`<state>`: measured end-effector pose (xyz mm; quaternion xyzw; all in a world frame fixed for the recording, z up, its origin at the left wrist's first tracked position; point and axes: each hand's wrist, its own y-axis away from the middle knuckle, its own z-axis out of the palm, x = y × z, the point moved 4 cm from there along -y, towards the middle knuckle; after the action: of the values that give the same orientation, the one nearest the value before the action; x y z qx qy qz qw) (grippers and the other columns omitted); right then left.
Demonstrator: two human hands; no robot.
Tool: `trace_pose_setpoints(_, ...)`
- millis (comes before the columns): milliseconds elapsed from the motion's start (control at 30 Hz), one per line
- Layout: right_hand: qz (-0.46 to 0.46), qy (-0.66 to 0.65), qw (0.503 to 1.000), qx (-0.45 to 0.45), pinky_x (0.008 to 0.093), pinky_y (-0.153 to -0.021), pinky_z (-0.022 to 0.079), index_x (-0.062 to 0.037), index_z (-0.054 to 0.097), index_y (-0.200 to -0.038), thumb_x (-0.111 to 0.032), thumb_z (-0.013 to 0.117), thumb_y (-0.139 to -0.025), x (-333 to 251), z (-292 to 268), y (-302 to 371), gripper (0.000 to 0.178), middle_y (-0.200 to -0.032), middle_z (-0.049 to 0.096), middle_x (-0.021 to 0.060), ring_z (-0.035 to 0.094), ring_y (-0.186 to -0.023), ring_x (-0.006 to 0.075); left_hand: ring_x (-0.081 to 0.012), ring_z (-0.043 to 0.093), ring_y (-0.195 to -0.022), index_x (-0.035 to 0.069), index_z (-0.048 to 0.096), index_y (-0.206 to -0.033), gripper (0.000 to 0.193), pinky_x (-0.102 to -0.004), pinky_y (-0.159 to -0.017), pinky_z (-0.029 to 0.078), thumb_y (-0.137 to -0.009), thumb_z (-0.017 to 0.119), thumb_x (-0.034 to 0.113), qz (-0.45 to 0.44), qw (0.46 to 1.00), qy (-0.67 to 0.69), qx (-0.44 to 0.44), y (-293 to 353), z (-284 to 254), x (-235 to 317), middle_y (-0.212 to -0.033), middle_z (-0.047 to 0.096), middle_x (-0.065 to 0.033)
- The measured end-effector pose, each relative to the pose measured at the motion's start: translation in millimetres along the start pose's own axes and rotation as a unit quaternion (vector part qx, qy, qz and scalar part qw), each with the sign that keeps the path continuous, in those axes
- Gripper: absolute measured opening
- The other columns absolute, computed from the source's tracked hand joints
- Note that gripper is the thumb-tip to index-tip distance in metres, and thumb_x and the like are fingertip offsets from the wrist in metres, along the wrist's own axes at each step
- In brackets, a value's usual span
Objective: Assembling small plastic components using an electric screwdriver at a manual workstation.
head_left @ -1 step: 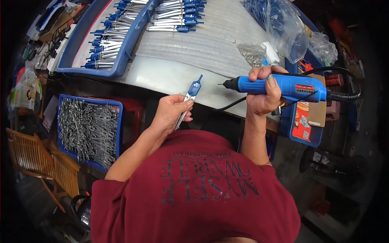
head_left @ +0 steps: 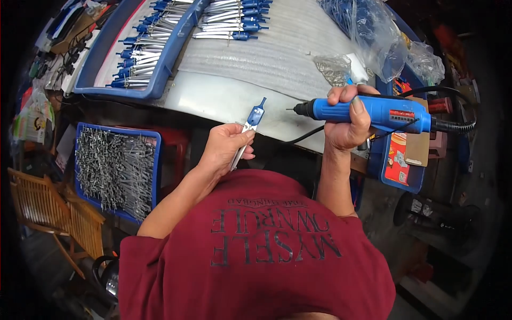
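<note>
Across the upper centre I see the table (head_left: 213,96), with a long blue tray (head_left: 120,93) at upper left. Right of centre, I have the right hand (head_left: 346,125) wrapped round a blue electric screwdriver (head_left: 376,110), bit pointing left. Near the centre, my left hand (head_left: 224,148) pinches a slim blue-and-white piece (head_left: 256,115), tilted, blue end uppermost, apart from the bit.

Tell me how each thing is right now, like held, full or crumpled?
Left hand: closed on a piece
Blue-and-white piece: held, blue end up
Right hand: closed around the screwdriver
Blue electric screwdriver: held, tip apart from the piece
Blue tray: holding similar pieces
Blue bin: full of metal parts
Clear bag: crumpled
</note>
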<state>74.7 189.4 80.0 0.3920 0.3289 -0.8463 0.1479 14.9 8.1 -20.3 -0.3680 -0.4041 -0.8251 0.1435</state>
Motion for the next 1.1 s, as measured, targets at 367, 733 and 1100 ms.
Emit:
trace_pose_setpoints(367,0.022,0.000,1.000,-0.009,0.0309,-0.055,0.039,-0.0035,0.041,-0.093,-0.011,0.050,-0.064,4,12,8,0.031,-0.065,0.044,0.0099,0.043,-0.058,0.0194,-0.0105,0.051,-0.048,-0.003,0.051,-0.078,0.016,-0.0206,-0.043,0.045,-0.077,0.052,0.013,-0.015,0.999,-0.039,-0.008,-2,5,-14,-0.064,0.053,-0.0076)
trace_pose_setpoints(733,0.054,0.015,0.996,-0.063,0.0310,-0.052,0.041,-0.0010,0.042,-0.093,-0.010,0.052,-0.062,10,32,17,0.034,-0.065,0.046,0.0112,0.046,-0.054,0.0204,-0.0076,0.047,-0.043,-0.002,0.051,-0.074,0.015,-0.0183,-0.036,0.038,-0.078,0.049,0.013,0.001,0.995,-0.098,0.002,-2,7,-16,-0.060,0.052,-0.0047)
trace_pose_setpoints(1100,0.082,0.025,0.992,-0.095,0.0312,-0.053,0.041,-0.0007,0.042,-0.093,-0.010,0.052,-0.062,16,40,18,0.034,-0.065,0.046,0.0110,0.045,-0.055,0.0191,-0.0091,0.048,-0.042,-0.003,0.050,-0.072,0.015,-0.0213,-0.036,0.041,-0.079,0.048,0.010,0.016,0.996,-0.086,0.001,-4,6,-17,-0.059,0.051,-0.0055)
